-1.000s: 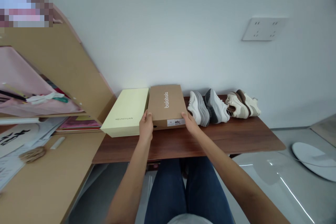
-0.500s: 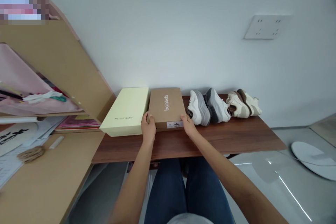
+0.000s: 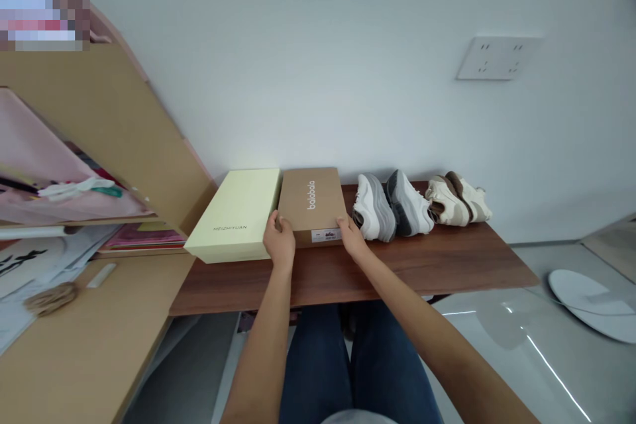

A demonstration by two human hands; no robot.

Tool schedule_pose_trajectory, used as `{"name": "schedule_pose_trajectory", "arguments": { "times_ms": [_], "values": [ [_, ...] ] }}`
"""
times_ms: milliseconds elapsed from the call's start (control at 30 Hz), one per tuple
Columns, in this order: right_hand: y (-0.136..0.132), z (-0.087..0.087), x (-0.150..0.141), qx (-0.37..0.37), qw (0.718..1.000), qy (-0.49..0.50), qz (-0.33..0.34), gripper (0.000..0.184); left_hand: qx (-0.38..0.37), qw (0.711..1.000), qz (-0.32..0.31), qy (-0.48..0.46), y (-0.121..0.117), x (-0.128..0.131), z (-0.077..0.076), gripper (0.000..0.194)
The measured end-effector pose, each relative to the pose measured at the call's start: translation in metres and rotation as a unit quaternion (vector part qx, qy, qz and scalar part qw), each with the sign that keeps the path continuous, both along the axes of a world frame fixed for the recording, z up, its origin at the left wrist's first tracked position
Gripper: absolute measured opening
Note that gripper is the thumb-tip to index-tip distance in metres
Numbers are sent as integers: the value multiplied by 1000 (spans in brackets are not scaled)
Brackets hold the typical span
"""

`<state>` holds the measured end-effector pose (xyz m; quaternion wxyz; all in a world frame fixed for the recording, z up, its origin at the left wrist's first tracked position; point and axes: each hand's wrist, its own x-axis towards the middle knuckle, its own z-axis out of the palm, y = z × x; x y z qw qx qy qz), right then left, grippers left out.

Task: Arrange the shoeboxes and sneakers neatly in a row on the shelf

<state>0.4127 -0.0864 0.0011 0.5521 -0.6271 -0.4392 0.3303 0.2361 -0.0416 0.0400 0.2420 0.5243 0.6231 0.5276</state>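
Note:
A brown shoebox (image 3: 312,202) marked "balabala" lies on the dark wooden table (image 3: 397,268), with a white label on its front side. My left hand (image 3: 279,242) grips its front left corner, thumb on top. At the front right corner my right hand (image 3: 352,236) holds it the same way; the fingers underneath are partly hidden. Close along its left side lies a pale yellow shoebox (image 3: 242,202) printed "MEIZHIYUAN". To the right stand a pair of white and grey sneakers (image 3: 376,207) and a pair of cream and brown sneakers (image 3: 447,202).
Left of the table is a tan desk (image 3: 99,344) with papers, a bundle of twine (image 3: 51,298) and a shelf panel (image 3: 144,139). A wall socket plate (image 3: 497,58) is at upper right. A round white disc (image 3: 596,305) lies on the glossy floor.
The view has shifted slightly. Both hands keep their hold on the brown shoebox, which stays beside the yellow one; the shoes have not moved.

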Motion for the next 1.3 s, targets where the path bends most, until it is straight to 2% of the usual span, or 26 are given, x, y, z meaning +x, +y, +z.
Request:
{"name": "schedule_pose_trajectory", "arguments": {
  "times_ms": [100,233,400,500,600,700,833,1067,1300],
  "values": [
    [-2,6,-1,-37,999,24,-14,61,0,1000,-6,-1,-2,-1,2,36],
    [-10,17,1,-64,997,36,-23,76,36,999,-19,-3,-12,-1,14,37],
    [-27,40,20,4,999,36,5,79,107,994,-27,9,-30,10,47,44],
    [-38,57,43,45,999,25,-5,76,113,991,-78,-5,-40,28,63,45],
    [-49,71,71,55,998,12,-36,73,114,983,-143,-19,-52,53,68,44],
    [-59,78,98,51,997,14,-65,69,120,973,-194,-14,-65,79,63,44],
    [-74,75,125,39,995,19,-88,62,109,963,-245,0,-78,109,49,45],
    [-95,51,166,1,991,14,-131,55,75,948,-299,83,-82,144,13,49],
    [-97,21,203,-5,988,-4,-153,51,49,946,-303,100,-77,158,-20,56]
  ]
}}
